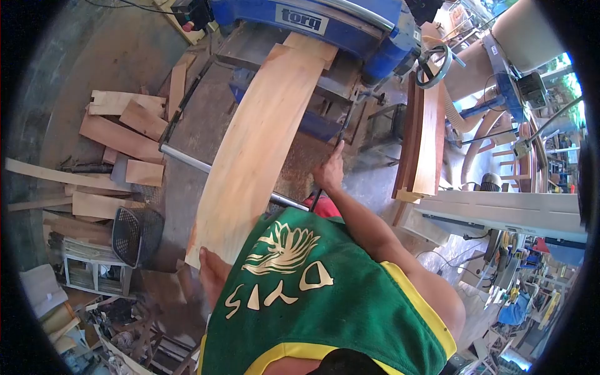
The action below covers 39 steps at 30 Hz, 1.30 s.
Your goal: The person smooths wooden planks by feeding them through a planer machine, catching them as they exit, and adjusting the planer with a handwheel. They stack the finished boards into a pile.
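Note:
A long, wide wooden board (261,131) slopes from my body up to a blue planer (350,31), its far end at the machine's opening. A shorter piece of wood (310,47) shows at that far end. My left hand (214,270) is closed at the near end of the board, one digit on its edge; the rest of the fingers are hidden by the wood and my shirt. Away from the board, my right hand (330,170) is wrapped round a black rod (343,130) on the machine's side, with the index finger stretched along it.
Wood offcuts (122,134) lie on the floor to the left, near a dark plastic basket (137,236). A metal roller bar (186,157) crosses beneath the board. At right are stacked long planks (428,140), a handwheel (434,66) and a grey machine beam (500,212).

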### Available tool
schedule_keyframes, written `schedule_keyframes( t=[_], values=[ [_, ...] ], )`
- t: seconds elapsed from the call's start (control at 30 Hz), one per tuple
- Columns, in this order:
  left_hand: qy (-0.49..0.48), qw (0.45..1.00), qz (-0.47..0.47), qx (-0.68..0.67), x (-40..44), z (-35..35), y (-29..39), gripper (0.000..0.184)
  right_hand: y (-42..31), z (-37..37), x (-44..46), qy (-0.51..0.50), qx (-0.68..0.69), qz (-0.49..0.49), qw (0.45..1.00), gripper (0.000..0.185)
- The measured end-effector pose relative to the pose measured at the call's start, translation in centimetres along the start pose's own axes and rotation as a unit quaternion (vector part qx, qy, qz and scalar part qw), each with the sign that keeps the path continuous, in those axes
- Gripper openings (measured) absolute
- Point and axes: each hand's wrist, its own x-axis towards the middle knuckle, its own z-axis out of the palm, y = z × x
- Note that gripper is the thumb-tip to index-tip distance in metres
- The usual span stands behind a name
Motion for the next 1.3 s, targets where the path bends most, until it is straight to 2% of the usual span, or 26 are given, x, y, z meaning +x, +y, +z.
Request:
schedule_keyframes(
  t=[0.03,0.1,0.2,0.33,0.4,0.43,0.53,0.73,0.83,0.93,1.03,1.13,1.2,1.3],
  values=[
    [0.001,1.000,-0.001,0.001,0.4,-0.7,-0.1,0.037,0.2,0.2,0.1,0.007,-0.001,-0.007,1.000,0.109],
    [-0.031,0.993,-0.085,-0.077,1.7,-2.4,-0.7,0.038,0.7,0.5,0.3,0.005,0.003,-0.008,1.000,0.108],
    [0.019,0.997,-0.065,-0.042,2.6,-2.1,-1.8,0.039,1.3,0.8,0.4,0.002,0.011,-0.014,1.000,0.106],
    [0.008,0.998,-0.017,-0.061,3.6,-1.9,-2.5,0.036,1.2,0.7,0.4,-0.002,0.018,-0.009,1.000,0.098],
    [-0.014,0.982,-0.129,-0.136,5.5,-3.9,-2.8,0.035,1.4,0.8,0.5,0.000,0.015,-0.009,1.000,0.098],
    [-0.014,0.982,-0.130,-0.136,5.5,-3.7,-3.0,0.035,1.4,0.9,0.5,0.002,0.013,-0.009,1.000,0.099],
    [0.060,0.993,-0.057,-0.086,4.6,-0.6,-2.3,0.034,1.4,0.9,0.4,0.005,0.016,-0.005,1.000,0.099],
    [0.100,0.990,-0.058,-0.079,6.4,-1.3,-3.6,0.038,0.8,0.5,0.3,-0.007,0.025,0.006,1.000,0.102],
    [0.057,0.989,-0.082,-0.108,8.6,-3.3,-5.0,0.049,1.3,0.7,0.4,0.007,0.043,-0.018,0.999,0.101],
    [0.082,0.992,-0.090,-0.037,10.7,-4.6,-6.1,0.059,0.9,0.5,0.6,-0.011,0.032,0.010,0.999,0.095],
    [0.129,0.986,-0.103,-0.028,12.1,-4.3,-6.9,0.058,1.4,1.0,0.8,0.001,0.032,0.001,0.999,0.092],
    [0.076,0.987,-0.109,-0.090,12.7,-3.4,-6.8,0.056,1.0,0.6,0.5,0.003,0.032,-0.003,0.999,0.091],
    [0.102,0.989,-0.103,-0.038,13.3,-3.5,-7.0,0.054,0.9,0.6,0.4,0.011,0.030,-0.010,0.999,0.089],
    [0.069,0.986,-0.130,-0.073,13.2,-2.0,-6.5,0.055,0.6,0.4,0.4,0.019,0.031,-0.018,0.999,0.087]
  ],
)
